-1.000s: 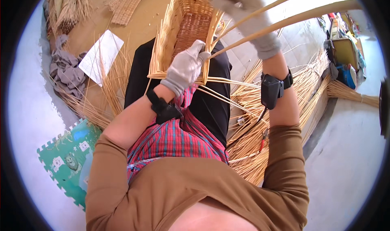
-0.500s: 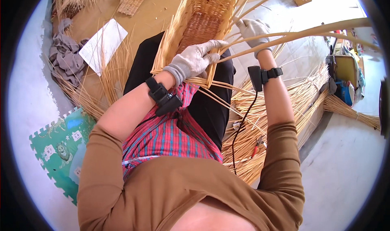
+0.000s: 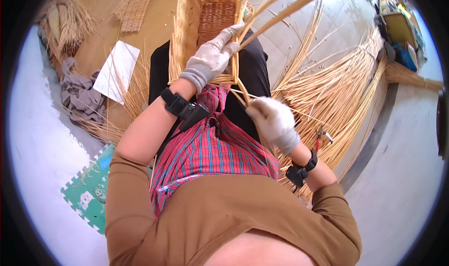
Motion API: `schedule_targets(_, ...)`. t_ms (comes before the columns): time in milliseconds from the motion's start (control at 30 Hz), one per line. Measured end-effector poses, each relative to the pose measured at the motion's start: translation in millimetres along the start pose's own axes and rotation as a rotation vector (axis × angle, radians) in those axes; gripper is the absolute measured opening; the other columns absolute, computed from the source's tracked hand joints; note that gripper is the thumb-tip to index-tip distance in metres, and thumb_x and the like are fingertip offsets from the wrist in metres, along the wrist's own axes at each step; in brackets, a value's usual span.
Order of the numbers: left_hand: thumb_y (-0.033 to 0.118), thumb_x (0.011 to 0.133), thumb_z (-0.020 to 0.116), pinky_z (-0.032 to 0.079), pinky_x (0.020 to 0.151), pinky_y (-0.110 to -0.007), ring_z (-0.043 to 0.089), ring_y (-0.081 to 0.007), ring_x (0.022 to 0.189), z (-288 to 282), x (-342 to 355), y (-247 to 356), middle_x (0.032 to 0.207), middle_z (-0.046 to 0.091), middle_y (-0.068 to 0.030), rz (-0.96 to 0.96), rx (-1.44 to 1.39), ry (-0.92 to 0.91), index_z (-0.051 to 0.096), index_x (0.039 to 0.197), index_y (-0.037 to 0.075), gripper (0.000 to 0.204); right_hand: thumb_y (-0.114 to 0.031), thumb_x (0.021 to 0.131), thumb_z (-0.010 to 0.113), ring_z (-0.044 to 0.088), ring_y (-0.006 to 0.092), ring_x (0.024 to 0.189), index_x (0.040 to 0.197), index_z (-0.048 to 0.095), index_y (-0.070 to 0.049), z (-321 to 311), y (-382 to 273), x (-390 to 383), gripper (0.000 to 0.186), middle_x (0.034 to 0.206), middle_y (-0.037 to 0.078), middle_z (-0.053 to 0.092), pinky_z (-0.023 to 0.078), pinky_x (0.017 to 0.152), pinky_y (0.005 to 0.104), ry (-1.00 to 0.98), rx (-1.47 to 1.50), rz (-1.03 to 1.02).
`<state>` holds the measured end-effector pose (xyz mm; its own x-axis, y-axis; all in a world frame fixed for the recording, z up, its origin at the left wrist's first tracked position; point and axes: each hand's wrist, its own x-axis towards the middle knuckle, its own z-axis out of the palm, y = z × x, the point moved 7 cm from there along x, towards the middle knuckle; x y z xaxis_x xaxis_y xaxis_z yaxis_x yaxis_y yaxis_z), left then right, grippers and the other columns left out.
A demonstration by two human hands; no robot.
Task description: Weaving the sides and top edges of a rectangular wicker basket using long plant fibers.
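A long rectangular wicker basket (image 3: 179, 44) rests on my lap, its woven inside facing up. My left hand (image 3: 213, 55), in a pale knitted glove, reaches across its near end. Its thumb and fingers close on the right rim, where thick loose wicker rods (image 3: 285, 11) stick out to the upper right. My right hand (image 3: 273, 118), gloved too, is closed round wicker strands (image 3: 244, 92) that run down from the near right corner. Its fingertips are partly hidden and slightly blurred. Below the basket lies a red plaid apron (image 3: 229, 147) over my dark trousers.
Loose wicker rods (image 3: 322, 90) spread over the floor at right, with red-handled pliers (image 3: 319, 140) on them. A white sheet (image 3: 117, 72), grey cloth (image 3: 82, 97) and green foam mat (image 3: 89, 196) lie at left. Farther off are a woven panel (image 3: 136, 9) and fibre bundle (image 3: 72, 23).
My right hand has come from beyond the basket's right side down to its near right corner and now grips strands there. My left hand stays on the rim; the view has shifted.
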<state>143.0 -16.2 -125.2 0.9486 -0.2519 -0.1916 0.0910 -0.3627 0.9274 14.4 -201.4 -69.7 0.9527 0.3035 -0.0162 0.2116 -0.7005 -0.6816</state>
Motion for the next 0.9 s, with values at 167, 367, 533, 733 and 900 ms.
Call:
schedule_targets(167,0.020,0.107,0.059,0.049,0.100,-0.031,0.059,-0.0137,0.111,-1.1,0.9,7.3,0.134,0.065,-0.0066,-0.037,0.102,-0.025,0.050,0.156,0.019,0.050,-0.024,0.093,0.068,0.068,0.0388,0.084,0.091,0.068,-0.006,-25.7,24.7,23.6,0.018,0.083,0.018,0.068,0.054,0.075,0.0467,-0.115,-0.062,-0.025)
schedule_targets(367,0.018,0.109,0.054,0.035,0.117,-0.030,0.047,-0.0176,0.142,2.8,-3.4,15.5,0.154,0.054,-0.0110,0.068,0.026,-0.064,0.045,0.158,0.013,0.050,-0.026,0.089,0.070,0.066,0.0359,0.097,0.100,0.065,-0.012,-57.8,32.2,105.1,0.019,0.090,0.011,0.067,0.052,0.087,0.0459,0.076,-0.449,-0.370)
schedule_targets(533,0.021,0.109,0.055,0.046,0.103,-0.032,0.058,-0.0198,0.120,2.2,-3.8,20.9,0.140,0.061,-0.0100,0.091,0.098,0.007,0.044,0.160,0.020,0.052,-0.031,0.082,0.083,0.067,0.0285,0.103,0.105,0.067,-0.008,-33.8,24.9,178.4,0.037,0.100,0.010,0.070,0.051,0.097,0.0393,0.276,-0.214,-0.453)
schedule_targets(733,0.021,0.109,0.056,0.051,0.088,-0.025,0.055,-0.0077,0.100,0.4,-5.2,15.7,0.134,0.062,-0.0032,-0.090,0.077,-0.030,0.042,0.161,0.025,0.054,-0.038,0.096,0.075,0.070,0.0130,0.082,0.115,0.067,-0.002,-14.8,83.5,216.9,0.041,0.095,0.005,0.073,0.057,0.072,0.0281,-0.268,0.497,0.043)
schedule_targets(900,0.019,0.109,0.055,0.048,0.100,-0.029,0.057,-0.0116,0.117,2.9,-8.5,19.7,0.146,0.061,-0.0076,-0.114,0.071,-0.023,0.042,0.161,0.022,0.054,-0.017,0.095,0.075,0.071,0.0184,0.111,0.115,0.064,-0.004,-68.7,85.5,249.7,0.026,0.116,0.011,0.073,0.059,0.090,0.0295,-0.123,0.783,-0.113)
